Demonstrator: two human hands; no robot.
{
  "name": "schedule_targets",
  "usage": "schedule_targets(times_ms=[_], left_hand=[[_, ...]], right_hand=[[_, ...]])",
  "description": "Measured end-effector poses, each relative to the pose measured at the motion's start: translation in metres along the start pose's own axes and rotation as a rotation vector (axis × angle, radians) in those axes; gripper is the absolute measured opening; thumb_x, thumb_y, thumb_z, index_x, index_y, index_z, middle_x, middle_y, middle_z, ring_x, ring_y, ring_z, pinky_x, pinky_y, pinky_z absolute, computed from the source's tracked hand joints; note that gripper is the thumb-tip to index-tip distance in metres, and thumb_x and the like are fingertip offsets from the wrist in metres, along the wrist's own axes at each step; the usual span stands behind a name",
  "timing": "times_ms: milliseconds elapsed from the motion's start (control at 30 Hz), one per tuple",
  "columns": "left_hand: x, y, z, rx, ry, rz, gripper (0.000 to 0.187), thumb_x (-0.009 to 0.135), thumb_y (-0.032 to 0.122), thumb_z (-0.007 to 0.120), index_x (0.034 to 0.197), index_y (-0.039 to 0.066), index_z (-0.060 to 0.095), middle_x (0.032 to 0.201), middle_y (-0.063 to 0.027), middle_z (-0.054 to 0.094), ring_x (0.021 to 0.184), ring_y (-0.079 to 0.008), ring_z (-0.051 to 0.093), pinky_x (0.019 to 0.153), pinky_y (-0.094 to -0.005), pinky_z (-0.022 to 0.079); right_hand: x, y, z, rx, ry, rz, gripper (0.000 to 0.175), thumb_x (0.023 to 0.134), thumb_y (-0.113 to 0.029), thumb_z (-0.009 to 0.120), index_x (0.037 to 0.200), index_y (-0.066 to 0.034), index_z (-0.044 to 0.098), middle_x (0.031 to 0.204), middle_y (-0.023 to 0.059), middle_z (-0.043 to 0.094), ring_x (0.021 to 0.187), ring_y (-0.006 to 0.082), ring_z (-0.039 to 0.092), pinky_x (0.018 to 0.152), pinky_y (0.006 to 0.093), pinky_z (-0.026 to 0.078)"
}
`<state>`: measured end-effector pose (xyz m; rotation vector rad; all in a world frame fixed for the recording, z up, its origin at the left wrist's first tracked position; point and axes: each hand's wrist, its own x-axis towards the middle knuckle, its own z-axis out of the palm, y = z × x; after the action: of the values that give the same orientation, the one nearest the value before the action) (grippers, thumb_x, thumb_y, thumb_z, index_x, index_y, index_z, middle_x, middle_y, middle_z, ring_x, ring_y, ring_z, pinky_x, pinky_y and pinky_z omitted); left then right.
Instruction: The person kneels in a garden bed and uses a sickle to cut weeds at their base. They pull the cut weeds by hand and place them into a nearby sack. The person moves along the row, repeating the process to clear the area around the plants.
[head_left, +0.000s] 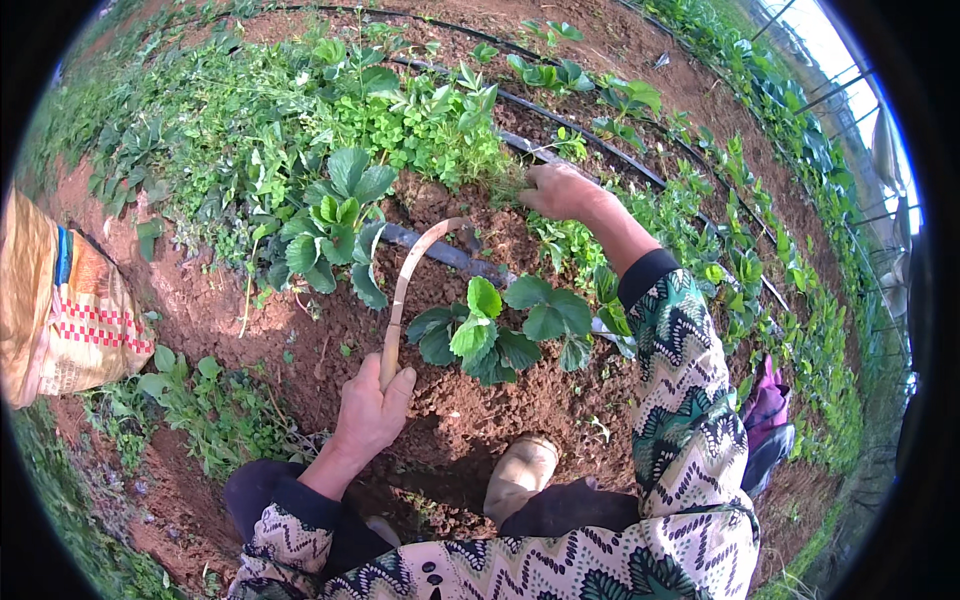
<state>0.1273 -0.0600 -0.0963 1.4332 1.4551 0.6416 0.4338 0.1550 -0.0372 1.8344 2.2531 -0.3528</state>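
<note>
My left hand (375, 409) grips the lower end of a hand hoe's curved, light-coloured handle (403, 289). Its hooked end reaches the soil beside a black irrigation pipe (431, 246), where the dark blade (471, 238) is only partly visible. Farther forward, my right hand (559, 191) has its fingers closed on a tuft of fine-stemmed weeds (508, 184) at the edge of a patch of clover-like weeds (420, 135). The fingertips are partly hidden. One strawberry plant (487, 334) grows between my arms, and another strawberry plant (334, 225) stands left of the hoe.
A woven plastic sack (90, 330) stands at the left. My boot (521, 476) rests on the reddish soil (465, 420). More drip pipes (600, 139) run through the rows beyond. Purple cloth (766, 401) lies at the right, near my sleeve.
</note>
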Motion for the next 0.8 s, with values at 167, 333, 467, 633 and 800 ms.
schedule_targets(times_ms=[167,333,467,633,800], left_hand=[[0.031,0.025,0.001,0.004,-0.034,-0.014,0.028,0.094,0.025,0.057,0.088,-0.001,0.049,0.066,-0.0205,0.057,0.06,-0.0369,0.061,0.055,-0.0434,0.045],[0.096,0.075,0.022,0.227,-0.193,-0.017,0.027,0.093,0.021,0.055,0.097,-0.005,0.05,0.081,-0.0278,0.063,0.076,-0.0436,0.063,0.064,-0.0473,0.048],[0.122,0.091,0.032,0.444,-0.303,-0.09,0.031,0.093,0.021,0.052,0.106,-0.007,0.049,0.093,-0.0306,0.063,0.083,-0.043,0.064,0.072,-0.0489,0.05],[0.111,0.07,0.027,-0.682,-0.359,-0.553,0.021,0.093,0.021,0.056,0.098,0.002,0.05,0.079,-0.0082,0.055,0.065,-0.0198,0.057,0.054,-0.0314,0.046],[0.098,0.054,0.02,0.228,-0.367,0.17,0.025,0.09,0.022,0.059,0.09,-0.002,0.05,0.073,-0.01,0.055,0.06,-0.018,0.056,0.052,-0.0322,0.045]], right_hand=[[-0.008,-0.007,0.037,-0.255,-0.211,-0.025,0.029,0.083,-0.02,0.053,0.097,-0.001,0.07,0.103,0.0172,0.069,0.096,0.0316,0.066,0.086,0.0401,0.053],[-0.003,0.005,0.034,-0.158,-0.251,0.027,0.029,0.082,-0.019,0.053,0.098,-0.0027,0.07,0.107,0.0154,0.068,0.098,0.0314,0.066,0.085,0.0403,0.053],[0.003,0.024,0.035,-0.076,-0.28,-0.084,0.036,0.084,-0.027,0.049,0.095,-0.0005,0.07,0.103,0.0186,0.067,0.098,0.0353,0.064,0.085,0.0427,0.051],[0.004,0.049,0.049,0.044,-0.185,-0.278,0.045,0.086,-0.034,0.045,0.087,0.0046,0.068,0.095,0.0254,0.066,0.091,0.041,0.062,0.084,0.047,0.049],[0.0,0.058,0.057,0.11,-0.124,-0.293,0.047,0.088,-0.035,0.044,0.085,0.0054,0.067,0.092,0.0276,0.064,0.091,0.0418,0.061,0.087,0.047,0.047]])
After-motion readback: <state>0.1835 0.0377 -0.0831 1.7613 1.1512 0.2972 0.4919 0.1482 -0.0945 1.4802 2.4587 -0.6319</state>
